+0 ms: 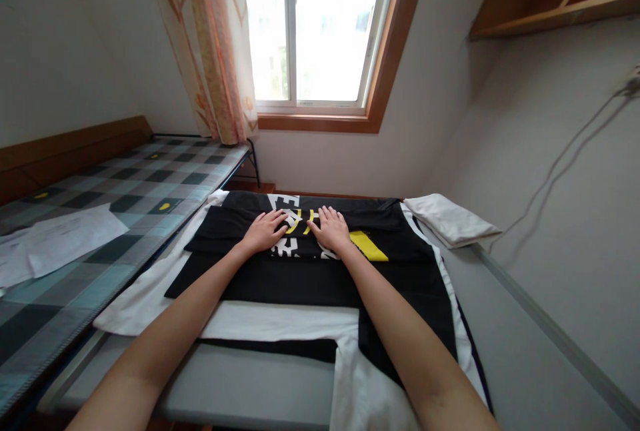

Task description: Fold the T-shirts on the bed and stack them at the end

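Currently, a black shirt lies on the grey table, partly hidden by two forearms.
Papers rest on the checked bed; next, the left hand lies palm down on the shirt, fingers extended, gripping nothing, and the right hand likewise beside it. White fabric shows beneath; rightward sit a folded cloth and, on the wall, a cable.

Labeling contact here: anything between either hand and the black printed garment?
Nothing visible: the left hand and right hand appear to rest palm-down on the black garment. White fabric shows beyond its edges, not between.
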`<state>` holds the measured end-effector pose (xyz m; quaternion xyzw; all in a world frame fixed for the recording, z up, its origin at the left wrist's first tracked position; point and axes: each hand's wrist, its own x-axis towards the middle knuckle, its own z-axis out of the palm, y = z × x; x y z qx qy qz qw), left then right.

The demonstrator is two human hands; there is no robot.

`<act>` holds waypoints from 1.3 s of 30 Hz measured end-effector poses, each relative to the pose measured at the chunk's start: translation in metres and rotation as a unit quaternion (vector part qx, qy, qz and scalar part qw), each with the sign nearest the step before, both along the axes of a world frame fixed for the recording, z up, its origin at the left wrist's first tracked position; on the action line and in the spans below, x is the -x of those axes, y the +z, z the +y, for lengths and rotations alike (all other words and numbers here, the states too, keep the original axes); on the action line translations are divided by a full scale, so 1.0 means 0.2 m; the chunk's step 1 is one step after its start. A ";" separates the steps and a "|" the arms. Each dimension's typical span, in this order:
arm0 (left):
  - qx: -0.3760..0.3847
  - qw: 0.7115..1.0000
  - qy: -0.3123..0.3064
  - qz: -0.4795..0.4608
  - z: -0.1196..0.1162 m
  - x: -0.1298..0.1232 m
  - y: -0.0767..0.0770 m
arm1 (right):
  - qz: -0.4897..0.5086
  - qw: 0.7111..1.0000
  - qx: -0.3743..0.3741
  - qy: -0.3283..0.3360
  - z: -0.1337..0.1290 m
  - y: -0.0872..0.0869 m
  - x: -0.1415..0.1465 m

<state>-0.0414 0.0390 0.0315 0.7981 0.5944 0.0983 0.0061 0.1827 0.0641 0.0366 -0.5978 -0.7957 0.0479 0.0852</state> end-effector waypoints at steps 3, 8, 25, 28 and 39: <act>0.002 1.000 0.000 0.000 0.00 0.00 0.01 | -0.007 1.000 0.010 -0.004 0.00 0.01 -0.04; 0.000 1.000 -0.002 0.000 -0.01 0.00 0.01 | -0.009 1.000 0.011 -0.010 -0.01 0.01 -0.09; 0.006 1.000 -0.004 -0.003 -0.02 0.00 0.02 | -0.025 0.999 0.016 -0.043 0.01 0.00 -0.17; 0.012 1.000 -0.003 -0.003 -0.02 0.00 0.02 | -0.031 0.998 0.013 -0.055 0.02 0.00 -0.23; 0.013 1.000 -0.004 0.000 -0.02 0.00 0.02 | -0.059 0.994 -0.001 -0.096 0.03 -0.01 -0.50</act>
